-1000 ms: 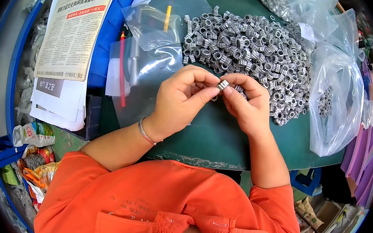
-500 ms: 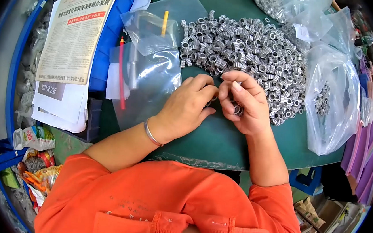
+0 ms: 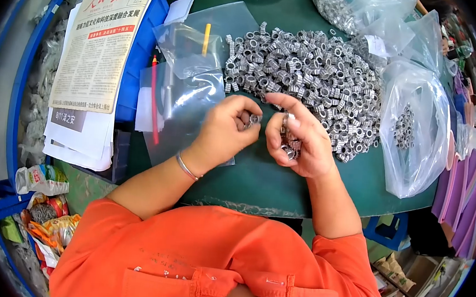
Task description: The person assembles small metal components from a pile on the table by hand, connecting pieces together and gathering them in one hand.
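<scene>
My left hand (image 3: 225,127) is closed on small metal rings (image 3: 252,120), which show between its thumb and fingers. Several more metal rings (image 3: 290,151) lie in the curled fingers of my right hand (image 3: 302,136), whose index finger reaches out to the left. The two hands are a small gap apart over the green table (image 3: 257,190). Just beyond them spreads a large pile of metal rings (image 3: 313,70), which my right hand partly covers.
Clear plastic sheets (image 3: 192,93) lie left of the pile with a yellow stick (image 3: 206,39) and a red pen (image 3: 155,101). A newspaper (image 3: 97,45) rests on a blue bin (image 3: 144,55). Plastic bags (image 3: 410,158) with rings stand at the right.
My hands have moved apart from their meeting point, the left one drawing back to the left. Rings now show in both hands. The whole view has shifted slightly.
</scene>
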Available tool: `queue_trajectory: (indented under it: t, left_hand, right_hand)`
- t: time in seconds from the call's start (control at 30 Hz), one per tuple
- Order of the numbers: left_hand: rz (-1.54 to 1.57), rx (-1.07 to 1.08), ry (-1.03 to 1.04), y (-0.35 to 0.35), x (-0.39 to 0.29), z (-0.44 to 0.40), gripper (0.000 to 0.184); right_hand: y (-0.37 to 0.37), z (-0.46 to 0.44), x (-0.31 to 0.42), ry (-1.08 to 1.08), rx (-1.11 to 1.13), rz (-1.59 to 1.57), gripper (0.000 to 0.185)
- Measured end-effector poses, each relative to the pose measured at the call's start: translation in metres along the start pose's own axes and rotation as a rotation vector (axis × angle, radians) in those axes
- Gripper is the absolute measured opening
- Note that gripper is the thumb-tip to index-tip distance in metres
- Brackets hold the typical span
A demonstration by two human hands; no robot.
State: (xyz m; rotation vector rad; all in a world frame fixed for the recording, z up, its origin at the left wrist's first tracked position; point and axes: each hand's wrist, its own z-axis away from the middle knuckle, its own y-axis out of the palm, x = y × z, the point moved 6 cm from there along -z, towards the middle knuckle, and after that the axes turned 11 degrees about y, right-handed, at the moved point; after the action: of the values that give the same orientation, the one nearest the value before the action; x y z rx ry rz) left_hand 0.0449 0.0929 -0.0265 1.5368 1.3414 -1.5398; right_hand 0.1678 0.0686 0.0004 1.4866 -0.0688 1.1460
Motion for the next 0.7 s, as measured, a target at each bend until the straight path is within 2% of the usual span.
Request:
queue_trajectory:
  t: [0.07,0.13,0.17,0.2,0.23,0.27,0.33,0.43,0.47,0.53,0.6,0.7]
  left_hand:
    - [0.551,-0.112,-0.155,0.002,0.009,-0.002,0.019]
    - [0.932,-0.138,-0.358,0.002,0.015,-0.002,0.016]
    - [0.932,-0.138,-0.359,-0.002,0.011,-0.001,0.016]
    - [1.123,-0.123,-0.421,0.001,0.005,0.001,0.015]
    - [1.315,-0.107,-0.482,0.004,0.001,0.004,0.015]
    - [1.316,-0.107,-0.484,0.005,0.0,0.005,0.015]
    - [1.121,0.002,-0.399,0.009,-0.003,0.007,0.014]
    - [1.011,0.04,-0.368,0.011,-0.007,0.01,0.015]
    - [0.981,0.081,-0.379,0.013,-0.008,0.011,0.016]
    - [0.945,0.046,-0.369,0.012,-0.008,0.011,0.016]
    - [0.876,0.027,-0.315,0.01,-0.009,0.01,0.014]
    - [0.879,-0.002,-0.268,0.009,-0.006,0.01,0.012]
  right_hand:
    - [-0.003,0.0,0.0,-0.042,-0.074,0.019,0.032]
    - [-0.017,-0.001,-0.001,-0.097,-0.181,0.056,0.027]
    - [-0.023,0.0,-0.001,-0.087,-0.128,0.048,0.026]
    - [-0.022,0.0,-0.001,-0.087,-0.13,0.046,0.026]
    - [-0.022,0.002,0.003,-0.114,-0.247,0.253,0.025]
    - [-0.023,0.003,0.003,-0.117,-0.302,0.326,0.026]
    - [-0.026,0.003,0.003,-0.113,-0.414,0.471,0.028]
    - [-0.016,0.003,0.011,-0.359,-0.408,0.804,0.032]
    - [-0.014,0.002,0.011,-0.355,-0.403,0.804,0.032]
    - [-0.006,0.004,0.013,-0.398,-0.435,1.042,0.034]
    - [-0.002,0.003,0.013,-0.434,-0.415,1.085,0.034]
    - [-0.004,0.004,0.015,-0.421,-0.406,0.989,0.029]
